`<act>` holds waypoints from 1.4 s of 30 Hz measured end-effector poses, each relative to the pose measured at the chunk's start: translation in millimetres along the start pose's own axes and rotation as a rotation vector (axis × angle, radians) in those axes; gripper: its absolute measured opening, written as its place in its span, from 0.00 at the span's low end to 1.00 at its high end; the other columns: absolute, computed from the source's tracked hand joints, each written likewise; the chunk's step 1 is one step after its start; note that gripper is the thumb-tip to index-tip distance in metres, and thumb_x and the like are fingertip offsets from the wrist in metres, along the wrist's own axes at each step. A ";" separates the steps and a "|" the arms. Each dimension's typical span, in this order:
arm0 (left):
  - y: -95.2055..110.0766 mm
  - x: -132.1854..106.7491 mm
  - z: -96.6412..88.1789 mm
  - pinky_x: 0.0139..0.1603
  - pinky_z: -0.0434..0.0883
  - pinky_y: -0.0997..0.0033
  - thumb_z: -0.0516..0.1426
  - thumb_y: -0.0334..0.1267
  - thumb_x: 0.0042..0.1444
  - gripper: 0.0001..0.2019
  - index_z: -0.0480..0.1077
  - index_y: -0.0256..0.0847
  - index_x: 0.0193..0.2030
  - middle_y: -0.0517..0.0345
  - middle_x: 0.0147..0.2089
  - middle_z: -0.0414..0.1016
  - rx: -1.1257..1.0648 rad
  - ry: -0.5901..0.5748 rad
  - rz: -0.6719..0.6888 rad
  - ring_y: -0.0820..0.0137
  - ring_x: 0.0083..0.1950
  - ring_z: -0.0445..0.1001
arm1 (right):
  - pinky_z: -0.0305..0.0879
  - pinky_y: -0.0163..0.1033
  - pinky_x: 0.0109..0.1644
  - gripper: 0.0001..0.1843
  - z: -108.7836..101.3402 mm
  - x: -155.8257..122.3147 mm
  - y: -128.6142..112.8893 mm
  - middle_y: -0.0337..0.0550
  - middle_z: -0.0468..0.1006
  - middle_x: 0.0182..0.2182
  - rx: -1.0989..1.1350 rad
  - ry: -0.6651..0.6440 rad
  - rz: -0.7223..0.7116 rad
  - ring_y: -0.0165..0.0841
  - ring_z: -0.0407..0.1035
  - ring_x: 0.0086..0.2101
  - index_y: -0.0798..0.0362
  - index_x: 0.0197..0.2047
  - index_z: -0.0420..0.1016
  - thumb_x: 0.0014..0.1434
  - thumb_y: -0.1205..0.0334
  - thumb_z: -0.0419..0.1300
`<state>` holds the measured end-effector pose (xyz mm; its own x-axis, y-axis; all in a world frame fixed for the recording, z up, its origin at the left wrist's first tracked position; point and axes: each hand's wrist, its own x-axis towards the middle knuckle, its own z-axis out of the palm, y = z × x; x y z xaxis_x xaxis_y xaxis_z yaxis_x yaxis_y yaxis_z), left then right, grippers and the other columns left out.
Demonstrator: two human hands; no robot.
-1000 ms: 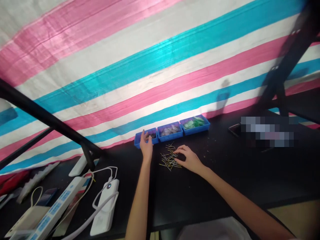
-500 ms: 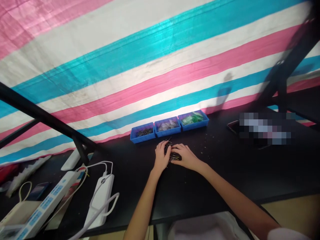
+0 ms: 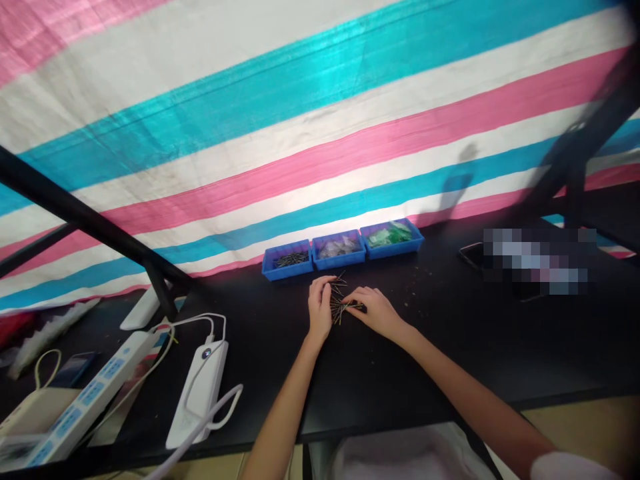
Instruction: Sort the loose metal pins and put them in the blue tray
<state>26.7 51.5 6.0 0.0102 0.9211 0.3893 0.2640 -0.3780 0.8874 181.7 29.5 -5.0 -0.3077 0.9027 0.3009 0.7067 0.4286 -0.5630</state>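
A loose bunch of thin dark pin-like metal pieces (image 3: 339, 308) lies on the black tabletop between my hands, pointing several ways. My left hand (image 3: 319, 308) curls closed around its left side, and some pieces stick out past the thumb and fingertips. From the right, my right hand (image 3: 379, 312) pinches a few pieces between thumb and fingers. The exact kind of piece is too small to make out. Just beyond my hands, a blue tray (image 3: 287, 272) contains more of these thin pieces.
Beside that tray stand a blue tray (image 3: 340, 259) of clear plastic bits and another blue tray (image 3: 395, 251) of green-and-clear plastic packets. At left lie a white power bank (image 3: 200, 393) with cables and a power strip (image 3: 95, 400). A phone (image 3: 473, 255) rests at right.
My hands have drawn slightly apart, showing more of the thin pieces between them. The right fingers have closed into a pinch. The view has shifted a little.
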 end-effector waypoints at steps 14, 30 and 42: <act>-6.8 2.2 -8.4 0.41 0.66 0.70 0.49 0.39 0.56 0.11 0.70 0.39 0.37 0.54 0.38 0.72 -0.081 0.187 -0.150 0.69 0.39 0.70 | 0.55 0.35 0.35 0.12 -3.7 2.1 -4.1 0.37 0.74 0.26 0.000 0.129 0.097 0.28 0.66 0.28 0.48 0.34 0.77 0.58 0.54 0.54; 16.2 -3.6 -0.8 0.32 0.64 0.74 0.55 0.42 0.52 0.11 0.73 0.40 0.37 0.56 0.35 0.71 -0.028 -0.075 -0.093 0.73 0.33 0.68 | 0.65 0.34 0.29 0.14 -0.7 7.4 -5.8 0.43 0.75 0.29 0.673 0.356 0.287 0.30 0.68 0.26 0.54 0.40 0.75 0.54 0.54 0.57; 11.4 -7.6 3.1 0.31 0.63 0.73 0.58 0.39 0.49 0.09 0.73 0.41 0.38 0.56 0.34 0.70 0.039 -0.178 -0.026 0.73 0.31 0.66 | 0.69 0.38 0.37 0.14 2.5 9.6 -2.5 0.46 0.76 0.33 0.768 0.367 0.269 0.34 0.70 0.32 0.55 0.32 0.77 0.52 0.52 0.59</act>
<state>32.7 40.5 12.4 0.1727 0.9338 0.3132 0.3033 -0.3530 0.8851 175.3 37.2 -2.5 0.1239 0.9635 0.2374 0.0633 0.2311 -0.9709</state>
